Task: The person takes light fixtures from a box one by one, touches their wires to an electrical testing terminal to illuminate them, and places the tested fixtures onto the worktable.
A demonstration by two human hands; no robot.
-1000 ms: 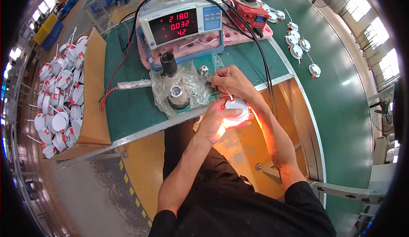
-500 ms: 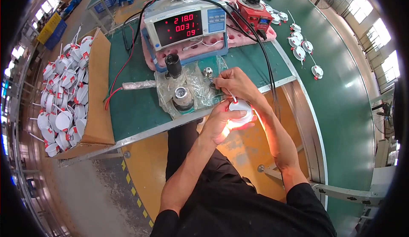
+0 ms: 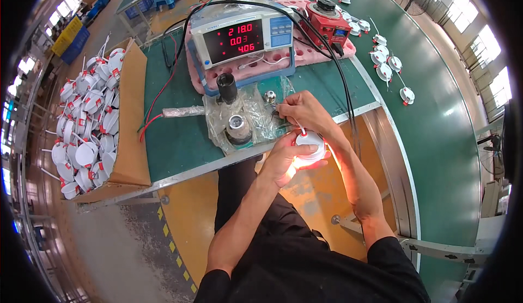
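The small round white lamp glows just off the table's front edge, cupped in the left hand. The right hand pinches its wires; best keep them steady on the contacts. A cardboard box of lamps fills the left edge; a clear bag lies before the red-digit meter.

One meter, two hands

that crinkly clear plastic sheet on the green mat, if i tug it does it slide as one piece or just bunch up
The clear plastic sheet looks thin and wrinkled, so it would probably flop and bunch rather than slide flat. A black cylinder and a round metal fixture seem to stand on it, so a tug may drag or tip them. The right hand rests at its edge, likely pinning that side.
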